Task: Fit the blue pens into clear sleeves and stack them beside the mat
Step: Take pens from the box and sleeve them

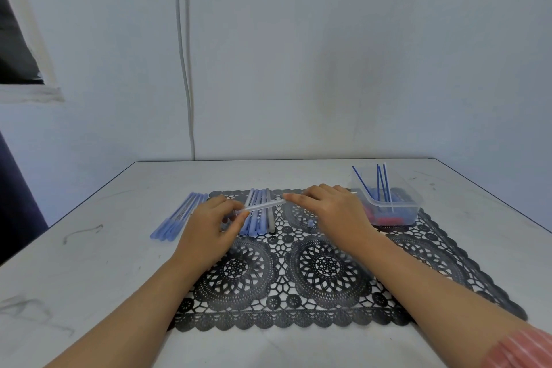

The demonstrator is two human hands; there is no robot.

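Head view: over the one black lace mat (301, 305), the left hand (209, 228) is pinching one clear sleeve (260, 205) at one end, and the right hand (328, 212) is pinching the other end. About five blue pens (178, 216) are lying beside the mat's left edge. Four blue rods (378, 181) are standing in one tub (413, 199).

Bare forearms; a ribbed pink sleeve (519, 348) on the right
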